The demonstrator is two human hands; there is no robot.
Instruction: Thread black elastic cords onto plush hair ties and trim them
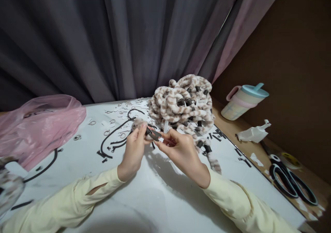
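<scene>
My left hand is closed, pinching the end of a fluffy brown-and-white cord with a black band at its tip. My right hand is closed on a small dark tool with flat, blade-like ends, which meets the black band between both hands. Its exact kind is partly hidden by my fingers. Just behind my hands lies a pile of similar striped fluffy cords, many with black-wrapped ends. Black elastic cords lie left of my left hand.
Metal rings and white scraps are strewn across the white table. A pink plastic bag lies at left. Along the right side are a lidded cup, a crumpled white packet, large scissors and a tape roll. Curtains hang behind.
</scene>
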